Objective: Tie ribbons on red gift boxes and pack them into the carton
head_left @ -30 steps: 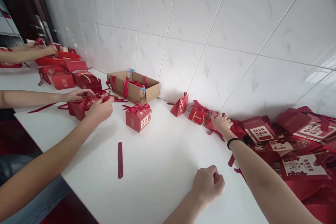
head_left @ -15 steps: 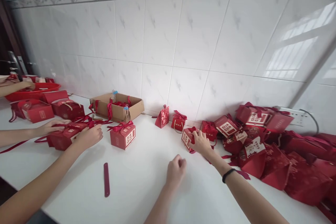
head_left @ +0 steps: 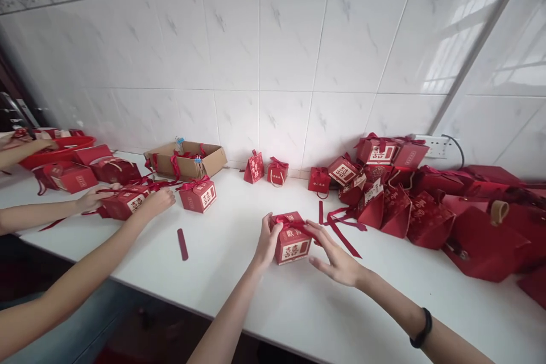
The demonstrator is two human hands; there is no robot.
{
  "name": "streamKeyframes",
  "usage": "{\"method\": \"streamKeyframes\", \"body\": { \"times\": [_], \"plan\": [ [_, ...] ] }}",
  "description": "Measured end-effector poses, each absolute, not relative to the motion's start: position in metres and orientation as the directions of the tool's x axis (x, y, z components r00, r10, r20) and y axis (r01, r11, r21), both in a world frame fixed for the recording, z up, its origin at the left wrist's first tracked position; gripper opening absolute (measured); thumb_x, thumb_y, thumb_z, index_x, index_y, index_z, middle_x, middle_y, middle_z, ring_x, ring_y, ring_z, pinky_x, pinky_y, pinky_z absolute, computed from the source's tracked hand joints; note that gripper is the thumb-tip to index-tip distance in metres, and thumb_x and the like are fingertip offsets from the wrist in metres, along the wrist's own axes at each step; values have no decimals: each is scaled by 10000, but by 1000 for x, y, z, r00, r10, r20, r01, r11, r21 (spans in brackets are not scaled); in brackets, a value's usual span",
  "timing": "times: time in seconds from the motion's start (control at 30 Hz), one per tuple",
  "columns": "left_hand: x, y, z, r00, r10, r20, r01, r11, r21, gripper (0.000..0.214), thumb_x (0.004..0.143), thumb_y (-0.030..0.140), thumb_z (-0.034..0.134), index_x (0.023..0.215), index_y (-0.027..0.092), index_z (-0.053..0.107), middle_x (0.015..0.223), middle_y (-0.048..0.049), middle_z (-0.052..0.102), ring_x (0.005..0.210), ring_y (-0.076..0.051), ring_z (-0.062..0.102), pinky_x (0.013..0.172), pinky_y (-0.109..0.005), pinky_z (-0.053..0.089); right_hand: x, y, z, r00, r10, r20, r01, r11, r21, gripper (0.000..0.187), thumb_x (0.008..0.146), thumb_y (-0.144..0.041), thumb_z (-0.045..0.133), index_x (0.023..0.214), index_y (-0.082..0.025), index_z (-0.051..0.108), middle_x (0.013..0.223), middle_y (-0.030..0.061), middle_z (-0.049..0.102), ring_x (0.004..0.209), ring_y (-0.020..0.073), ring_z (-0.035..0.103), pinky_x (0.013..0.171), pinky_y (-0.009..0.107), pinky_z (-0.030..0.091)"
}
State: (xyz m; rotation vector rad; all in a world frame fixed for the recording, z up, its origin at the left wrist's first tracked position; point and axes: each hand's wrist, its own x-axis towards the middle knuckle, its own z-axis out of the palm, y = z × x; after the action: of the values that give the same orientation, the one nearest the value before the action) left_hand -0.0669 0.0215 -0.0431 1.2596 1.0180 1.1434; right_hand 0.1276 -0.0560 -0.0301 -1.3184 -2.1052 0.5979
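Note:
A small red gift box (head_left: 293, 252) with a pale printed label and a red ribbon bow (head_left: 292, 223) on top stands upright on the white table in front of me. Fingers and thumb of my left hand (head_left: 268, 242) close round its left side, the thumb at the bow. On the other side my right hand (head_left: 340, 260), with a black band on the wrist, has its fingers stretched out and the thumb apart. Its fingertips touch the ribbon at the box's right edge. Loose red ribbons (head_left: 341, 230) lie on the table behind this hand.
Red boxes and bags (head_left: 401, 205) are heaped at the right. Along the tiled wall stand a cardboard box (head_left: 209, 166) of ribbons and small red boxes (head_left: 277, 172). A dark red strip (head_left: 182, 244) lies left. Another person's hands (head_left: 158, 203) handle a red box (head_left: 122, 203).
The labelled box has come from the right toward me, between my hands. My left hand has gone from a loose fist to holding it; my right fingers have spread. The view has turned right.

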Motion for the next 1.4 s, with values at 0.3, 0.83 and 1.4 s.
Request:
{"method": "streamKeyframes", "body": {
  "times": [0.3, 0.83, 1.4],
  "plan": [
    [-15, 25, -43, 355, 931, 88, -71, -67, 995, 667, 742, 235, 556, 1340, 165, 270, 1322, -132, 469, 1159, -224, 510, 966, -346, 425, 131, -44, -60, 185, 948, 258, 253, 208, -945, 528, 854, -571, 436, 1269, -248, 388, 1332, 123, 478, 1255, 255, 442, 998, 461, 414],
    [8, 44, -60, 467, 794, 390, 7, -444, 896, 629, 733, 251, 609, 1315, 189, 379, 1290, -103, 519, 1177, -239, 510, 975, -341, 434, 165, -41, -71, 222, 775, 591, 473, 445, -761, 243, 823, -407, 589, 978, -248, 491, 1245, 95, 412, 1200, 228, 438, 975, 448, 461],
    [3, 34, -46, 608, 723, 329, 126, -498, 858, 272, 718, 386, 619, 544, 186, 560, 1336, -62, 469, 1166, -267, 503, 905, -340, 454, 172, -37, -56, 440, 844, 307, 174, 256, -951, 382, 729, -543, 619, 615, -191, 525, 1141, 92, 631, 1031, 246, 594, 922, 419, 434]
  ]
}}
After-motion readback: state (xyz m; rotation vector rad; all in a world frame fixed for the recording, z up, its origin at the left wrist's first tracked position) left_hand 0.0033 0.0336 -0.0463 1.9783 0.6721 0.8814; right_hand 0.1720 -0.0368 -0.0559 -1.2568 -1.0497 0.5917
